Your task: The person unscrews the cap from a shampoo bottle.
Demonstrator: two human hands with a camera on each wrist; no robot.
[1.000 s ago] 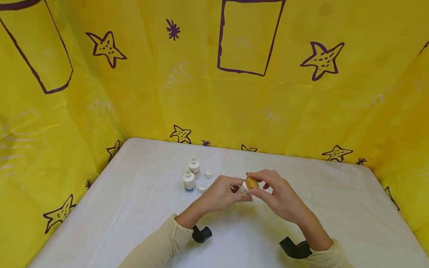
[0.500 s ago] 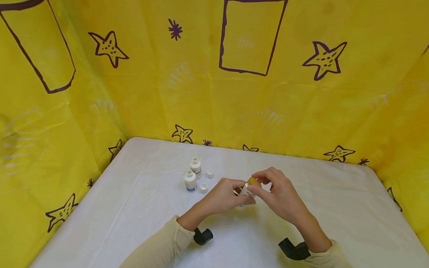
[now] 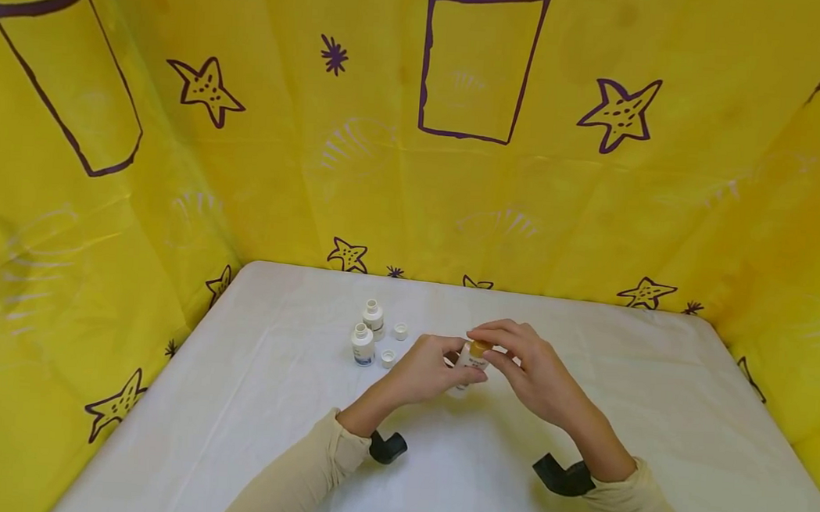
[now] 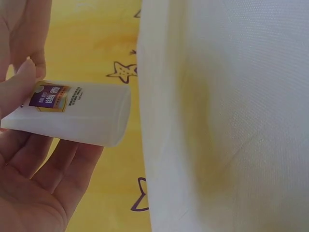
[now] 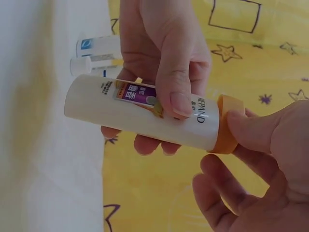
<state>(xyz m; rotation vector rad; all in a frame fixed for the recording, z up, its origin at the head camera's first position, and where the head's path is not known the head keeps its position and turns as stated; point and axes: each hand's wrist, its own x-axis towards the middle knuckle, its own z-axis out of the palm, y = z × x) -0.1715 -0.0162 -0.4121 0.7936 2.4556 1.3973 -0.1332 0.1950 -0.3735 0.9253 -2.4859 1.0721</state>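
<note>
A small white bottle [image 3: 472, 364] with a purple label [image 5: 137, 93] and an orange cap [image 5: 226, 124] is held above the white table. My left hand [image 3: 426, 369] grips the bottle's body [image 4: 72, 113], thumb over the label. My right hand [image 3: 526, 365] pinches the orange cap [image 3: 480, 346] between thumb and fingers. The bottle stands nearly upright in the head view, its base just above the table.
Two small white bottles [image 3: 366, 333] without caps stand left of my hands, with two loose white caps [image 3: 394, 343] beside them on the white table [image 3: 587, 361]. Yellow sheets with purple stars wall in the table on three sides.
The bottle has swung from tilted toward nearly upright and sunk slightly toward the table. Both hands kept their grip on it.
</note>
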